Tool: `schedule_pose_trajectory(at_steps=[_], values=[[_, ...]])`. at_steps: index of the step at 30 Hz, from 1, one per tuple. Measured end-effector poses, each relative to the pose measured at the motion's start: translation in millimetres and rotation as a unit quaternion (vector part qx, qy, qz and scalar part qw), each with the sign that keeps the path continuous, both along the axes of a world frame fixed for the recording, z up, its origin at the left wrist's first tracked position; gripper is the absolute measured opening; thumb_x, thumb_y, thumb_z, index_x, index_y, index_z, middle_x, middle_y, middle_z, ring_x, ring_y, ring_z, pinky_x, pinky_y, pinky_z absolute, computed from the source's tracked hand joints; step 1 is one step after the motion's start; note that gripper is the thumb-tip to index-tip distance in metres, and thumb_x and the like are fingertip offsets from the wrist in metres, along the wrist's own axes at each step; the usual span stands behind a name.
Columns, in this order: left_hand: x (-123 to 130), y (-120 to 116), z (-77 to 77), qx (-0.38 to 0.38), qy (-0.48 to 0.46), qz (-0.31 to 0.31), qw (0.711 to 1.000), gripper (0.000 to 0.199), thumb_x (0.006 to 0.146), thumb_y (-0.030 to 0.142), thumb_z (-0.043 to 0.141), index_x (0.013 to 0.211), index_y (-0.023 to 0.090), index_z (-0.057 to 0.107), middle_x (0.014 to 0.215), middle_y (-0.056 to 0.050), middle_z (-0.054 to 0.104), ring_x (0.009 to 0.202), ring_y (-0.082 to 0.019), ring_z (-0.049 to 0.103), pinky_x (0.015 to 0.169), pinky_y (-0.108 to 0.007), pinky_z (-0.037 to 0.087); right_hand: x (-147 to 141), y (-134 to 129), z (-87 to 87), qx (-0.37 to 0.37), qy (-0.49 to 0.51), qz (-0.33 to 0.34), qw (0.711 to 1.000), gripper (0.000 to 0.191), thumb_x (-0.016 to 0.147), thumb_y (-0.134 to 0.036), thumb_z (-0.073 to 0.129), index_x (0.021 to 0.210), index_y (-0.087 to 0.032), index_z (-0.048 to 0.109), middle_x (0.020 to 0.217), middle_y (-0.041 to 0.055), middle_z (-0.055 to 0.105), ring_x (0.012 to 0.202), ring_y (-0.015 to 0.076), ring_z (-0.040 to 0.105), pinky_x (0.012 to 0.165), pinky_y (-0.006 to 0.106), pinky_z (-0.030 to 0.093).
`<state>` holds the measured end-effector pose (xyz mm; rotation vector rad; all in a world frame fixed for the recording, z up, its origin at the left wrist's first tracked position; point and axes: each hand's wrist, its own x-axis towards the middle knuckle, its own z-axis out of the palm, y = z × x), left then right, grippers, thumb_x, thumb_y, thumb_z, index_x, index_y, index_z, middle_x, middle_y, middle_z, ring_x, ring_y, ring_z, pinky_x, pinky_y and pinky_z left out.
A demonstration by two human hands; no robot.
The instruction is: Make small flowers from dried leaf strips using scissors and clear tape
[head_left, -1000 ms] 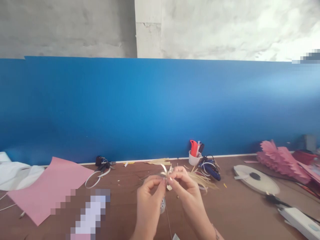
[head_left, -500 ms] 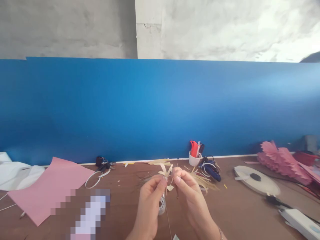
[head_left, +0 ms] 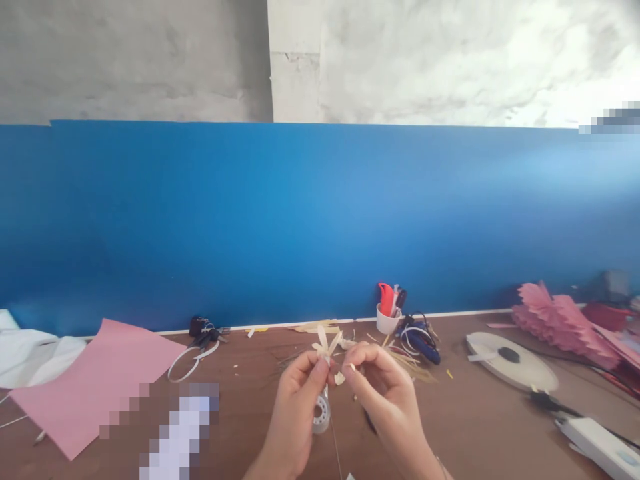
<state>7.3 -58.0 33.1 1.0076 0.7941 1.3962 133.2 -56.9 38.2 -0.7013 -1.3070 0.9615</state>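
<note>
Between the thumb and fingers of my left hand is a small cream flower with upright strip-like petals. A thin stem runs down below it toward the table. My right hand, just to the right, is closed in a pinch on a small cream petal-like piece, apart from the flower. A clear tape roll lies beneath, partly hidden by my left hand. Loose cream scraps lie on the table behind the fingers.
Pale dry strips lie behind my hands. A white cup holds pens and a red tool. Pink paper and a white cable loop lie left. An oval cream object, pleated pink paper and a power strip are right.
My right hand has moved slightly away from the flower and turned, its fingers more curled around the small piece. My left hand still holds the flower. The view has shifted slightly.
</note>
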Motion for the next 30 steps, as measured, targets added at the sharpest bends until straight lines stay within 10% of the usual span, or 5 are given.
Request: schedule_pose_trajectory(at_steps=[13, 23, 30], values=[[0, -5, 4.7, 0.008, 0.122, 0.057, 0.991, 0.028, 0.081, 0.04, 0.06, 0.066, 0.016, 0.063, 0.064, 0.0, 0.057, 0.063, -0.013, 0.049, 0.06, -0.022, 0.039, 4, 2, 8.6, -0.087, 0.041, 0.101, 0.99, 0.016, 0.079, -0.03, 0.069, 0.069, -0.02, 0.06, 0.079, 0.0006, 0.052, 0.075, 0.0158, 0.053, 0.069, 0.026, 0.043], [6, -9, 1.4, -0.007, 0.155, 0.155, 0.976, 0.029, 0.073, 0.045, 0.066, 0.075, 0.016, 0.071, 0.071, -0.007, 0.072, 0.068, -0.021, 0.063, 0.062, -0.026, 0.048, -15, -11, -1.0, 0.033, -0.045, -0.116, 0.992, 0.013, 0.078, -0.031, 0.068, 0.068, -0.023, 0.067, 0.1, 0.0053, 0.047, 0.092, 0.0212, 0.05, 0.078, 0.031, 0.047], [10, -8, 5.2, -0.043, 0.094, 0.101, 0.989, 0.029, 0.071, 0.044, 0.07, 0.074, 0.015, 0.072, 0.072, -0.007, 0.071, 0.071, -0.02, 0.062, 0.063, -0.025, 0.046, -9, 3, -0.8, -0.025, -0.047, -0.084, 0.995, 0.017, 0.08, -0.035, 0.065, 0.071, -0.021, 0.064, 0.104, 0.0072, 0.049, 0.096, 0.0226, 0.053, 0.073, 0.028, 0.049]])
